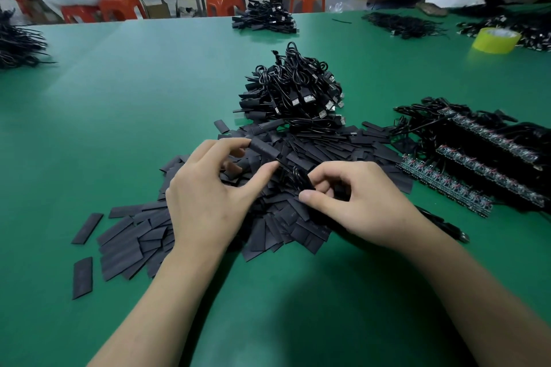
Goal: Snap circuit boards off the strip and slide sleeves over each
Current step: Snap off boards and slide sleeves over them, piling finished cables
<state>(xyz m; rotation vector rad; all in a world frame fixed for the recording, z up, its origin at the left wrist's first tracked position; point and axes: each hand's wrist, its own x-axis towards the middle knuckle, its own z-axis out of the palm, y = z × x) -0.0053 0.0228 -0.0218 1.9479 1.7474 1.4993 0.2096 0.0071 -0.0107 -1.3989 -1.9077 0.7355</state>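
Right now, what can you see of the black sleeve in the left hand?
The sleeve is a short, matte black tube, plastic-looking, rounded open rather than flat like those in the pile beneath. It slants down to the right above that pile. The left hand pinches it; a black cable leads from its lower end into the right hand.

Matt black sleeves (262, 149), glossy black cables (293, 83), smooth green tabletop (134, 92).

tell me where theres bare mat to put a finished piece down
Bare green mat lies left of the sleeve pile, and along the near edge below it. Also open between the cable heap and the tape roll. Crowded: the centre sleeves and the board strips on the right.
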